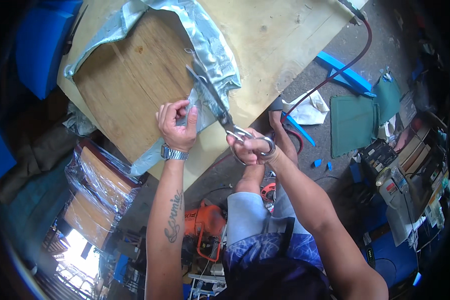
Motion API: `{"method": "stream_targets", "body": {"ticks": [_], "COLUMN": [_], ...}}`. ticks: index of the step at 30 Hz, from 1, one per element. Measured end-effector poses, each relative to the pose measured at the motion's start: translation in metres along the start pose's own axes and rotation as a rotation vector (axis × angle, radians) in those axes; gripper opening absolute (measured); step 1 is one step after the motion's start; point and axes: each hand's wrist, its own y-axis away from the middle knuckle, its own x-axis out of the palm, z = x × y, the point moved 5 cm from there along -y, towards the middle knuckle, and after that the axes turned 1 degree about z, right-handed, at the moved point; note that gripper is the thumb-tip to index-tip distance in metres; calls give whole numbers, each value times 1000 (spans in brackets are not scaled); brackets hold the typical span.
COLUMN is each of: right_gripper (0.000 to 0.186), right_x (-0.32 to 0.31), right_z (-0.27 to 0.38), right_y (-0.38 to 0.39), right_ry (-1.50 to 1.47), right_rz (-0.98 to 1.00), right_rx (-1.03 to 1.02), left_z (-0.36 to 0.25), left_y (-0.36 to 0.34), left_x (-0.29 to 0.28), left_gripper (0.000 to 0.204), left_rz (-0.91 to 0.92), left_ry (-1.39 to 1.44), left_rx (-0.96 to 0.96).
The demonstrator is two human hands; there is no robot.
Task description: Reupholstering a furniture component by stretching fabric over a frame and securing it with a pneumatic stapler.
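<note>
My right hand (251, 147) is wrapped round the handles of large metal scissors (225, 120). Their long blades reach up and left over the loose edge of a light blue-grey shiny fabric (215, 55). This fabric lines the rim of a wooden panel (135, 65), folded over its sides. Beside the blades, my left hand (177, 125) rests at the panel's near right edge, next to the fabric. Its fingers are loosely bent, with the thumb apart from them, and nothing shows in its grasp. A metal-banded watch (175, 152) circles the left wrist.
The panel lies on a pale wooden tabletop (275, 45). A dark red hose (352, 62) hangs off its right side to the floor. Blue foam pieces (345, 72) and green fabric (355, 122) lie there. An orange machine (205, 220) and a plastic-wrapped board (97, 195) stand nearby.
</note>
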Motion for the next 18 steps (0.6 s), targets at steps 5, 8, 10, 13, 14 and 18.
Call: {"method": "stream_targets", "body": {"ticks": [5, 8, 10, 13, 14, 18], "right_gripper": [35, 35, 36, 36, 36, 39], "right_x": [-8, 28, 56, 75, 76, 76], "right_z": [1, 31, 66, 126, 150, 216], "right_y": [14, 35, 58, 64, 64, 24], "right_ry": [662, 976, 1334, 1589, 1721, 2093], "right_rz": [-131, -94, -223, -623, -907, -1096], "right_rx": [211, 97, -7, 37, 74, 133], "left_z": [2, 4, -8, -38, -41, -48], "left_y": [-1, -2, -3, 3, 5, -3], "left_x": [-1, -5, -6, 21, 32, 49], "left_gripper": [14, 21, 34, 57, 70, 84], "left_rz": [6, -17, 17, 170, 307, 309], "left_ry": [-18, 31, -132, -418, -536, -587], "left_rx": [-34, -168, -70, 105, 126, 77]}}
